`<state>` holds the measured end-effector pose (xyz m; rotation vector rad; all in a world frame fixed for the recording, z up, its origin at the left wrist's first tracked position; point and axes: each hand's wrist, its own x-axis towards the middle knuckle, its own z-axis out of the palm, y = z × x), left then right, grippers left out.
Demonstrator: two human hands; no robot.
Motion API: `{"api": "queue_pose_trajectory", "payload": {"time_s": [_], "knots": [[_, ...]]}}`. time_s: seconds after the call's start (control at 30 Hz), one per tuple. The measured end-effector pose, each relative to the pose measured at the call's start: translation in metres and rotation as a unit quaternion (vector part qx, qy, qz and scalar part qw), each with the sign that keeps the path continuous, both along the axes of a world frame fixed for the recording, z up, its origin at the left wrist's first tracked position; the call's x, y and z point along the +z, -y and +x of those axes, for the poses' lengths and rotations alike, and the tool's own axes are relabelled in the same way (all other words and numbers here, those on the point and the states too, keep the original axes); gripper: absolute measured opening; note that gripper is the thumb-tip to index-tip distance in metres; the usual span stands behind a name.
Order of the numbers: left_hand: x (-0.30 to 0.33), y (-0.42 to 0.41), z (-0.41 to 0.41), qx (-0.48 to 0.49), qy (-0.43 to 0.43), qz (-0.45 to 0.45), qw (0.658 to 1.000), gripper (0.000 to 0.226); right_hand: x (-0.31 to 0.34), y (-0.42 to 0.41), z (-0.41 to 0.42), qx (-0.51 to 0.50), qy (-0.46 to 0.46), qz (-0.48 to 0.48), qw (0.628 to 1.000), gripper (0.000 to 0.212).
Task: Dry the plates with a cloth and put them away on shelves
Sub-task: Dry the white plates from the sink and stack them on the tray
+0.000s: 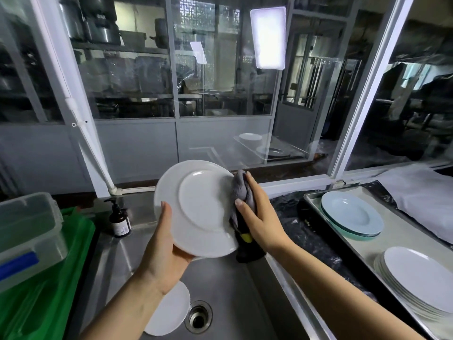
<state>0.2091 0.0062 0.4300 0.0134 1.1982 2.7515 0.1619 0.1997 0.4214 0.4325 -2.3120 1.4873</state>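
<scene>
My left hand (163, 251) grips a white plate (198, 207) by its lower left rim and holds it tilted above the sink, underside facing me. My right hand (258, 217) holds a grey and black cloth (241, 192) bunched against the plate's right edge. Another white plate (169, 312) lies in the steel sink (228, 290) beside the drain. On the right, a metal tray (362, 246) carries a stack of white plates (416, 285) and a few pale blue deep plates (350, 214).
A brown soap pump bottle (119, 219) stands at the sink's back left corner. A clear plastic box (27, 236) sits on a green surface (49, 290) at the left. Windows run along the back. Black plastic sheet (299, 231) covers the counter beside the tray.
</scene>
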Motion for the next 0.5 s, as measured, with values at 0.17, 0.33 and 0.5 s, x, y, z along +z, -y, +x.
{"api": "queue_pose_trajectory", "payload": {"time_s": [0.17, 0.33, 0.5], "knots": [[-0.001, 0.016, -0.002, -0.026, 0.019, -0.026, 0.999, 0.054, 0.023, -0.006, -0.002, -0.010, 0.079, -0.091, 0.993, 0.074], [-0.012, 0.031, -0.016, -0.014, 0.048, -0.079, 0.996, 0.054, 0.019, -0.004, 0.001, -0.002, 0.107, -0.168, 0.980, 0.091], [-0.032, 0.033, -0.029, 0.015, 0.118, -0.152, 0.981, 0.053, 0.025, 0.003, 0.008, 0.013, 0.086, -0.215, 0.973, 0.066]]}}
